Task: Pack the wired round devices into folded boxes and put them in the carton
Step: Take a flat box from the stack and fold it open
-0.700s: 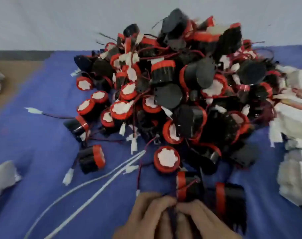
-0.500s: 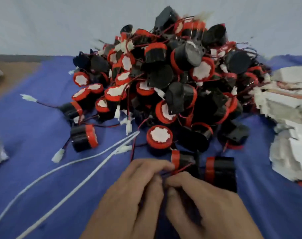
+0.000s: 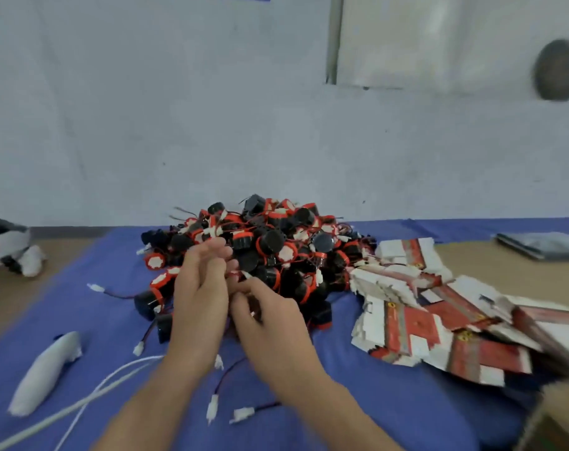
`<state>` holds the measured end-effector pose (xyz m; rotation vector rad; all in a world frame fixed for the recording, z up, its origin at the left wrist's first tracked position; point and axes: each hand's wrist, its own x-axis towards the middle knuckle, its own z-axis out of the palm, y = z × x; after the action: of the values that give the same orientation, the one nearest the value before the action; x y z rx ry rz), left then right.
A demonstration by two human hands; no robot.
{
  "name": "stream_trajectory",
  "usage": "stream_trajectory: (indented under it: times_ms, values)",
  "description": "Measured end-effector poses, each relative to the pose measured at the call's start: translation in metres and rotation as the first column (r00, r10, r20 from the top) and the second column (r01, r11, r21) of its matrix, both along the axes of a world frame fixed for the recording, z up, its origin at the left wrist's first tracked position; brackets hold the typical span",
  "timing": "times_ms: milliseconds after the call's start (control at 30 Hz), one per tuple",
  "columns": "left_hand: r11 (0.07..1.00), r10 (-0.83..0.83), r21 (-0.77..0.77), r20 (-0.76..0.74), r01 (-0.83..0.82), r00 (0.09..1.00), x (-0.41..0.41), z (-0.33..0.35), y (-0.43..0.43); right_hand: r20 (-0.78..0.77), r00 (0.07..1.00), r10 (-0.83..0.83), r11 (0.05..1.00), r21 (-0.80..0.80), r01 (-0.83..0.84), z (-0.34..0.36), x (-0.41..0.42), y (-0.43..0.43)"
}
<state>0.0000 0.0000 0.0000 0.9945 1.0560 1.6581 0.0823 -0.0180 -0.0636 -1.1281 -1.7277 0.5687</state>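
Far left edge: a grey and white object (image 3: 3, 242), partly cut off, on the bare tabletop. Lower left: a white padded piece (image 3: 45, 369) lying on the blue cloth (image 3: 91, 307), with two white cords (image 3: 91, 392) running from the bottom left corner toward the centre. Centre: the pile (image 3: 260, 252) of round black devices with red bands and thin wires ending in white plugs, heaped on the cloth against the wall; loose plugs (image 3: 213, 406) trail at lower centre. Left hand (image 3: 200, 297): raised in front of the pile's near left side, fingers curled together; whether it holds a device cannot be told, since its palm is turned away. Right hand (image 3: 270, 323): just beside the left and touching it, fingers (image 3: 247, 284) bent inward toward the left hand, seemingly pinching a wire or plug between the two; the item itself is hidden, so the grip cannot be confirmed. Judged relation: the devices lie directly beyond and slightly right of both hands, the right hand nearer the bulk of the pile. Right of centre: a spread of flat red and white boxes (image 3: 432, 314), unfolded, overlapping, touching the pile's right edge; none holds a device. Lower right corner: a brown edge, probably the carton (image 3: 559, 418), mostly out of frame, contents not visible. Upper right of the table: a flat grey packet (image 3: 543, 245).
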Motion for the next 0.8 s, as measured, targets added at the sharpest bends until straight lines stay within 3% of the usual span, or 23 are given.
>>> stream_trajectory:
  times_ms: [100,200,333,400,500,600,700,800]
  values:
    - [0.998,0.03,0.046,0.034,-0.031,0.999,-0.002,0.021,-0.033,-0.015,1.0,-0.001,1.0,-0.003,0.001,0.022,0.006,-0.034]
    - [1.0,0.015,0.01,0.249,-0.018,0.969,-0.003,0.043,-0.053,-0.056,0.998,-0.028,1.0,0.0,0.028,0.04,0.014,-0.068]
    - [0.995,-0.013,-0.067,0.657,0.075,0.754,0.004,0.062,-0.071,-0.154,0.981,-0.115,0.992,-0.065,0.106,0.052,0.022,-0.101]
    - [0.988,-0.009,-0.103,0.712,0.117,0.703,0.013,0.061,-0.072,-0.192,0.969,-0.158,0.982,-0.136,0.133,0.049,0.027,-0.105]
    - [0.974,-0.003,-0.187,0.56,0.13,0.828,0.018,0.047,-0.064,-0.152,0.954,-0.257,0.946,-0.239,0.217,0.033,0.051,-0.099]
    - [0.967,-0.138,-0.149,0.377,0.207,0.916,-0.002,0.012,-0.047,-0.022,0.925,-0.379,0.884,-0.303,0.355,0.004,0.091,-0.09]
    - [0.978,-0.1,-0.175,0.069,0.111,0.993,-0.051,-0.037,-0.038,0.167,0.861,-0.48,0.828,-0.239,0.507,-0.037,0.127,-0.075]
    - [0.979,-0.078,-0.203,-0.206,0.035,0.975,-0.086,-0.086,-0.032,0.414,0.721,-0.555,0.751,-0.122,0.648,-0.069,0.15,-0.054]
